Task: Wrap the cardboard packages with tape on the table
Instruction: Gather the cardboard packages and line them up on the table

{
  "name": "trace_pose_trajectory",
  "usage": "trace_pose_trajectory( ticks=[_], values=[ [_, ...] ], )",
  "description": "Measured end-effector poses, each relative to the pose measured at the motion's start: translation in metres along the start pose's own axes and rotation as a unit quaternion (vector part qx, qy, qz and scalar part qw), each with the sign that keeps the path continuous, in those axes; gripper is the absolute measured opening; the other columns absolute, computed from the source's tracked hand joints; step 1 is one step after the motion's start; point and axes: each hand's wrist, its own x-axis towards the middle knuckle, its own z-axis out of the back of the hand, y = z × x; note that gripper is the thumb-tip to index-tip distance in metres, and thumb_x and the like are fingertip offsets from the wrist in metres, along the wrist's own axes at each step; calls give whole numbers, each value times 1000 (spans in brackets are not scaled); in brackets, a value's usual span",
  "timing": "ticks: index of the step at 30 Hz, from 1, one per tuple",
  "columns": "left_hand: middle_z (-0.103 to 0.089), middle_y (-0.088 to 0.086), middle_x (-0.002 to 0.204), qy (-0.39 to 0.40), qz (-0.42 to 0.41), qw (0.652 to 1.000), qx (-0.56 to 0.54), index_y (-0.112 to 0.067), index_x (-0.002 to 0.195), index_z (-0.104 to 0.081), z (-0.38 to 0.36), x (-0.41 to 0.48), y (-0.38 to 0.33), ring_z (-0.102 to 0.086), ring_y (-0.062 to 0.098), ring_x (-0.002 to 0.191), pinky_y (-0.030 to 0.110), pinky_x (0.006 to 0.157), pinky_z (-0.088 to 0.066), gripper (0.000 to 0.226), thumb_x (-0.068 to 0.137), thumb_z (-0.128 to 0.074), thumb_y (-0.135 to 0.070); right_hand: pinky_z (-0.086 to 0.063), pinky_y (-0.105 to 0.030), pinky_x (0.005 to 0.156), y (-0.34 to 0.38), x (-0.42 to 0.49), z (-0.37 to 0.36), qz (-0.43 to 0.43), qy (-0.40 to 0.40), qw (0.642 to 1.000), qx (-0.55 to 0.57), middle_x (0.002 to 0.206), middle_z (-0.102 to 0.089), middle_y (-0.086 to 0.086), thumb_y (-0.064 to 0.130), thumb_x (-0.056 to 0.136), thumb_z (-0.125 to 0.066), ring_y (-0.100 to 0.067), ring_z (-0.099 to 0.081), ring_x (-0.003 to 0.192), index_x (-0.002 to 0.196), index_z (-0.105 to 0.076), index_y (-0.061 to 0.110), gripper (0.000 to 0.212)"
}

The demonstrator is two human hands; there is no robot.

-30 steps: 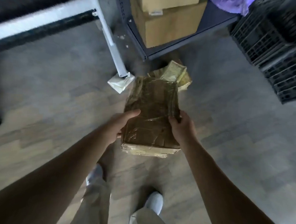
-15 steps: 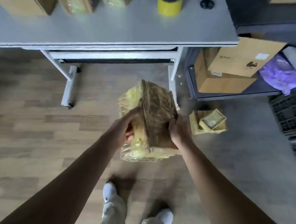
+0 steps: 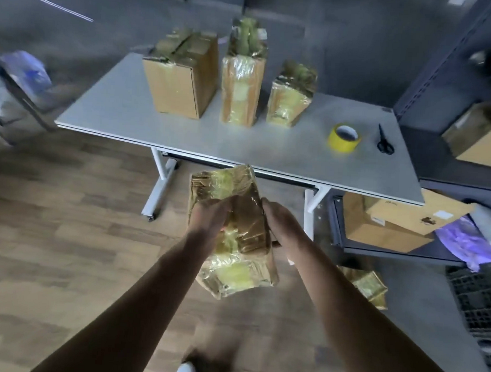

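Note:
I hold a cardboard package (image 3: 236, 231) wrapped in shiny yellowish tape in front of me, below the table's front edge. My left hand (image 3: 208, 215) grips its left side and my right hand (image 3: 276, 221) grips its right side. On the grey table (image 3: 269, 147) stand three packages: a large box (image 3: 181, 77) at the left, a tall taped one (image 3: 242, 80) in the middle, and a smaller taped one (image 3: 291, 97) to its right. A yellow tape roll (image 3: 344, 137) and black scissors (image 3: 384, 142) lie at the table's right.
Another taped package (image 3: 367, 286) lies on the wooden floor at the right. A dark shelf unit (image 3: 400, 251) with cardboard boxes (image 3: 393, 222) stands right of the table. Black crates (image 3: 480, 300) sit at far right. A cart (image 3: 19, 88) is at far left.
The package has risen from near the floor towards the table. My view has lifted, so the whole tabletop with its packages, tape and scissors now shows.

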Motion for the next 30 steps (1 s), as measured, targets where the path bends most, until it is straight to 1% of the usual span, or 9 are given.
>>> trace_pose_trajectory(
  ticks=[3,6,10,12,14,17,18,23,30],
  values=[
    [-64,1,55,5,-34,999,3,-2,73,-68,25,7,-29,-61,20,54,32,55,-49,14,84,-62,-7,-50,-40,92,49,3,-6,14,-29,999,-29,107,-68,-14,68,83,-34,-28,-62,101,104,-69,10,71],
    [-64,-2,56,37,-88,995,32,-7,65,-61,41,8,-62,-60,11,50,29,55,-49,25,87,-55,3,-45,-23,63,90,5,-11,28,-42,997,-57,83,-65,-6,66,90,-44,-18,-60,78,94,-68,9,62],
    [-73,2,76,53,-167,979,102,-23,81,-76,63,12,-102,-70,24,74,38,71,-59,27,70,-52,-14,-39,-14,38,129,11,-21,83,-104,990,-53,60,-61,5,51,82,-68,-13,-62,55,78,-67,13,38],
    [-70,5,75,19,-245,943,226,-20,86,-75,77,18,-121,-66,29,76,36,68,-53,22,79,-56,-14,-41,-20,44,148,15,-25,104,-139,983,-61,70,-65,0,49,81,-69,-16,-61,62,80,-66,11,38],
    [-66,18,88,-90,-363,874,310,-7,91,-69,84,25,-137,-60,38,86,38,73,-47,13,83,-60,-12,-41,-26,53,169,19,-29,129,-168,975,-70,83,-67,-3,51,81,-69,-21,-62,73,91,-66,10,42],
    [-54,24,102,-281,-415,785,364,-1,100,-59,93,32,-159,-51,42,94,45,74,-44,35,76,-74,-23,-53,-33,65,200,25,-31,159,-199,965,-65,88,-69,-2,49,83,-65,-22,-65,78,97,-64,13,38],
    [-52,22,109,-293,-391,785,382,-2,109,-56,97,35,-169,-49,41,100,46,77,-43,51,74,-77,-33,-54,-34,66,209,26,-28,166,-207,962,-67,86,-69,-2,48,84,-64,-22,-66,75,96,-64,14,37],
    [-45,15,135,-155,-252,893,340,-10,145,-20,113,66,-220,-45,35,124,48,97,-42,119,57,-81,-63,-43,-28,61,251,47,-10,201,-245,946,-71,81,-64,-3,46,84,-65,-22,-61,77,93,-63,8,39],
    [-50,13,127,-179,-284,874,352,-9,135,-30,102,121,-281,-51,34,117,44,93,-44,97,64,-80,-50,-42,-30,61,300,104,19,236,-227,941,-85,83,-62,-4,50,84,-66,-25,-60,77,91,-59,7,44]
  ],
)
